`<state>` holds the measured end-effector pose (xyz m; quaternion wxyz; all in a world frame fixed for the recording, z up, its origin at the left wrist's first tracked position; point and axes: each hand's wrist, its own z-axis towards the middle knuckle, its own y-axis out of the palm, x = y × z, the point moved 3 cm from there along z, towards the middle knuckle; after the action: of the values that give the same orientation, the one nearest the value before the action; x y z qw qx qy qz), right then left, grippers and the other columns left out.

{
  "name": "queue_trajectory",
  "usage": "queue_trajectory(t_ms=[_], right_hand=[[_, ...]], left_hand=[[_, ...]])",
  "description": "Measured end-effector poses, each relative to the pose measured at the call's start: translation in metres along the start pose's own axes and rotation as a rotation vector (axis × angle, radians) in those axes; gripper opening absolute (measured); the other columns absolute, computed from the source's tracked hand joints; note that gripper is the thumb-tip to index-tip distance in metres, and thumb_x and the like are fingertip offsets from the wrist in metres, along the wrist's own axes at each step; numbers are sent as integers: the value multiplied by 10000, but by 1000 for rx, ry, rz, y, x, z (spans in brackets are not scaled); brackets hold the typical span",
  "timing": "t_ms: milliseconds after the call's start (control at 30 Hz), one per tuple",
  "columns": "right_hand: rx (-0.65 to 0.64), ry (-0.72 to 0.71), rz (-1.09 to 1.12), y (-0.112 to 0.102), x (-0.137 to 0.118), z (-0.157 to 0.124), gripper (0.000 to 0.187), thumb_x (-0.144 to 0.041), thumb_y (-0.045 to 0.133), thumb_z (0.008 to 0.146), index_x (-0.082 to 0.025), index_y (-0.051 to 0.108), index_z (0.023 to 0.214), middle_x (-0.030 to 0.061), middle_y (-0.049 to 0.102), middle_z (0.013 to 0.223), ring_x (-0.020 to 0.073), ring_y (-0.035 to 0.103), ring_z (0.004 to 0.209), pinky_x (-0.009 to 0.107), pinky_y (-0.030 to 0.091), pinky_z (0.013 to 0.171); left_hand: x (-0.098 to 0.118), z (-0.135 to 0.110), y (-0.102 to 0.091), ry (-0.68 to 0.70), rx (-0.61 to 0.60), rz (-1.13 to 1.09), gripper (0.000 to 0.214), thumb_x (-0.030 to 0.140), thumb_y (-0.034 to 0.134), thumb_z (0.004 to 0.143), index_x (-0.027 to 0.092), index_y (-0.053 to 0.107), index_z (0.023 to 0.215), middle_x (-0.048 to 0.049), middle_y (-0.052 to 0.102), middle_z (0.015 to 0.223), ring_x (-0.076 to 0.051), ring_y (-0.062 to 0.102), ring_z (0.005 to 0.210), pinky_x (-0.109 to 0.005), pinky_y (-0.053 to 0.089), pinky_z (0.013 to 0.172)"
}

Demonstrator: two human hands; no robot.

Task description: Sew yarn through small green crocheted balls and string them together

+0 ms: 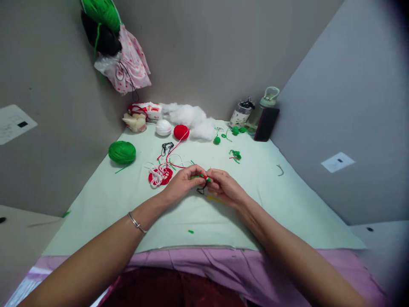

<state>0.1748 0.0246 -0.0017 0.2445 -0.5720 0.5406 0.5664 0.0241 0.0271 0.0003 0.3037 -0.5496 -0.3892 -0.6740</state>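
Yarnwork (208,179), small, red-and-green, is pinched by left fingers (193,171) and right fingers (218,175).

The green ball (122,152) and red ball (181,131) are soft, matt yarn, the green one ridged by its wound strands. The held piece (208,179) looks like yarn too, its texture too small to read. Stuffing (188,116) is fluffy, fibrous and dull. The bracelet (136,223) is smooth, shiny metal; the bottle (260,110) seems translucent plastic, the phone (267,123) smooth. The worktop (223,230) looks matt and cloth-like, faintly creased. The wall (207,51) is smooth and matt, the label (338,162) apparently paper.
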Motion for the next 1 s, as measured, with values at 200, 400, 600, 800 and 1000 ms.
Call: queue_trajectory(t_ms=[200,400,600,800,1000], right_hand=[[341,-195,5,-28,-17,6,351,-313,723,727,-194,448,545,-94,318,443,34,215,389,194,194,384],[220,-196,102,-24,-22,8,260,-292,797,683,-165,573,651,36,678,746,95,599,627,186,501,546],[132,-179,311,-35,-40,-1,321,-248,783,716,-194,468,689,-65,584,642,5,304,387,107,250,314],[237,-311,104,-55,-49,-6,283,-356,795,784,-176,576,772,-40,644,703,-15,233,378,111,167,329],[434,-453,-16,-79,-51,-4,258,-382,810,770,-175,681,856,-92,462,489,15,228,373,138,189,356]], left_hand=[[-3,-4,12,-34,-65,55,162,279,725,824,158,639,889,-12,641,846,-139,613,811,-276,456,795],[-8,-2,5,-85,-45,-77,256,339,747,844,167,598,961,-13,657,874,-153,695,835,-287,506,822],[-9,-2,4,-102,-51,-159,271,344,776,845,172,611,976,-17,674,922,-124,706,805,-280,542,840],[-5,-4,5,-102,-57,-208,239,302,779,842,164,617,951,-17,695,904,-122,713,788,-278,557,824],[-1,-5,4,-111,-50,-198,243,282,784,829,146,618,944,-32,713,896,-130,720,773,-286,553,807]])
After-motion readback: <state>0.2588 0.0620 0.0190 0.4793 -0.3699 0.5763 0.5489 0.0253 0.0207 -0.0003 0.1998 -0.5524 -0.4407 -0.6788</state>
